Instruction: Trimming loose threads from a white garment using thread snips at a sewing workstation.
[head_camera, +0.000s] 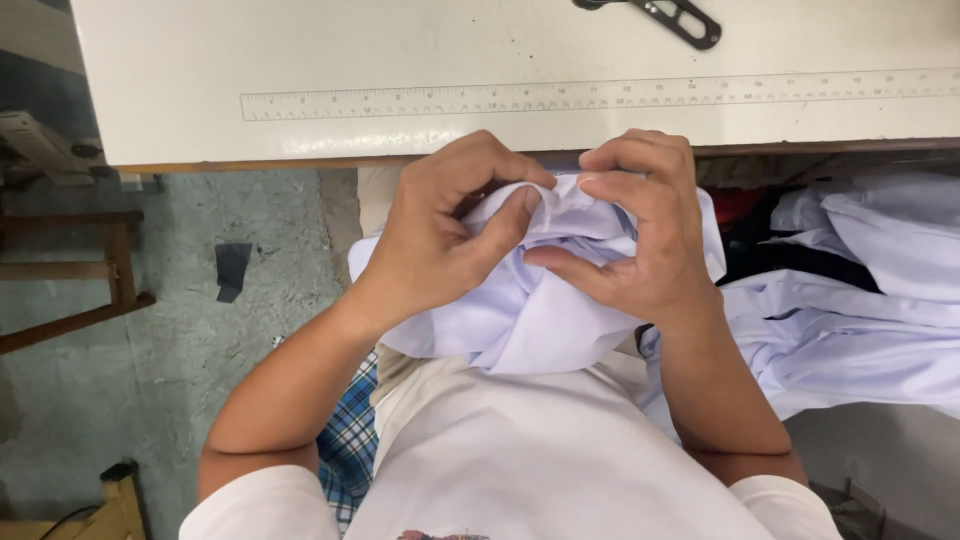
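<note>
**Two hands, one bunched pale garment**

Two hands meeting at lap height, just below the near table edge. Left hand (440, 235): fingers curled, thumb pressed onto a raised fold of the pale lilac-white cloth (530, 310), pinching it. Right hand (640, 230): fingers hooked over the same fold from the other side, thumb underneath, pinching too; fingertips of both hands nearly touching.

Cloth: gathered in a loose bundle between the hands and the body, draping down over the lap. Judged thin, light and soft; creases readily, likely to slip or bunch unless held at a seam or folded edge, as here. No stiffness to speak of; no fragility.

Beyond the hands:
- White worktable (180, 90), its front edge directly behind the knuckles; little clearance forward at that height.
- Long ruler (420, 100) fixed or lying flat along the tabletop, parallel to the edge.
- Dark metal tool (680, 20) at the far side, partly cut off.
- Heap of similar pale garments (860, 300) to the right, close beside the right forearm.
- Wooden frame (90, 290) and grey concrete floor (250, 330) to the left; more open room on that side.
</note>
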